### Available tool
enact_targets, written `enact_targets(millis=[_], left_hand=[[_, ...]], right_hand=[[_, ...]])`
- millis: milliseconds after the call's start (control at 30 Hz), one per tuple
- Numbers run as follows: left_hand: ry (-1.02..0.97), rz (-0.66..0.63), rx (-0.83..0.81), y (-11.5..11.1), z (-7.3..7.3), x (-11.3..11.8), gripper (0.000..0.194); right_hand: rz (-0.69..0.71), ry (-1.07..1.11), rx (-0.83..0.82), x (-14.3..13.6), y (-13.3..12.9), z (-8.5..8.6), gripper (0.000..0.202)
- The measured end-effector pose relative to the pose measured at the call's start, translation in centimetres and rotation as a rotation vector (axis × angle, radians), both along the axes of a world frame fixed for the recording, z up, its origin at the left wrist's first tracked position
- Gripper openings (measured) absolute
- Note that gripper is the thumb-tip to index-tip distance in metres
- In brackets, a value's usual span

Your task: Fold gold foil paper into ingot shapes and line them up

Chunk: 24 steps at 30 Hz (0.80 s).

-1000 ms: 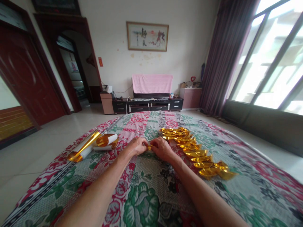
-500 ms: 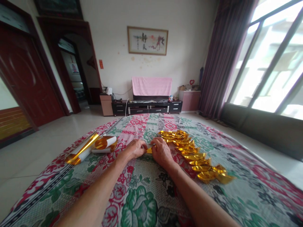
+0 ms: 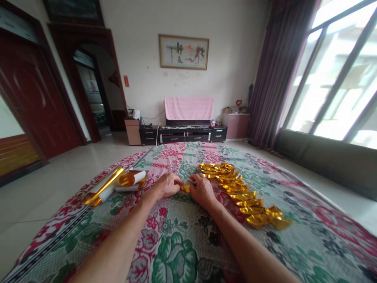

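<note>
A small folded piece of gold-and-white foil paper (image 3: 185, 188) sits between both hands, on a round-edged red, green and grey floral tablecloth (image 3: 173, 257). Bent left-hand (image 3: 168, 185) fingertips pinch its left edge; curled right-hand (image 3: 203, 191) fingers grip its right. Right of the paper, a slanting row of shiny gold boat-shaped foil pieces (image 3: 246, 196) leaves the right hand little side room. Well left of it lie curled gold-and-white foil sheets (image 3: 104, 188), near the cloth's edge; patterned cloth stretches before and beyond it.

Foil rolls (image 3: 108, 185) and gold pieces (image 3: 244, 195) flank an open way forward
</note>
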<state>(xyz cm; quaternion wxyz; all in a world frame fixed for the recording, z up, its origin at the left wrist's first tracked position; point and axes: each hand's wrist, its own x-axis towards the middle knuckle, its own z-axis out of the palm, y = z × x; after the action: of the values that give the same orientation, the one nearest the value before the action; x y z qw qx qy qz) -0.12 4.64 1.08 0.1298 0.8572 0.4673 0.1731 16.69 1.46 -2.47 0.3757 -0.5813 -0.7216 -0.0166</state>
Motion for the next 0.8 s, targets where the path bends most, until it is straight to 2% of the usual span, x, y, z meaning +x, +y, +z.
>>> enact_targets(millis=[133, 333, 667, 800], left_hand=[[0.008, -0.049, 0.01, -0.5, 0.3, 0.4, 0.025], [0.011, -0.028, 0.087, -0.6, 0.2, 0.8, 0.022], [-0.086, 0.084, 0.191, 0.4, -0.4, 0.4, 0.02], [-0.105, 0.075, 0.201, 0.4, -0.8, 0.6, 0.02]], right_hand=[[-0.011, 0.007, -0.019, 0.1, 0.1, 0.0, 0.026], [-0.002, 0.029, -0.009, 0.1, 0.3, 0.1, 0.025], [0.122, 0.116, 0.074, -0.4, -0.2, 0.9, 0.025], [0.139, 0.131, 0.061, -0.4, -0.3, 0.9, 0.024]])
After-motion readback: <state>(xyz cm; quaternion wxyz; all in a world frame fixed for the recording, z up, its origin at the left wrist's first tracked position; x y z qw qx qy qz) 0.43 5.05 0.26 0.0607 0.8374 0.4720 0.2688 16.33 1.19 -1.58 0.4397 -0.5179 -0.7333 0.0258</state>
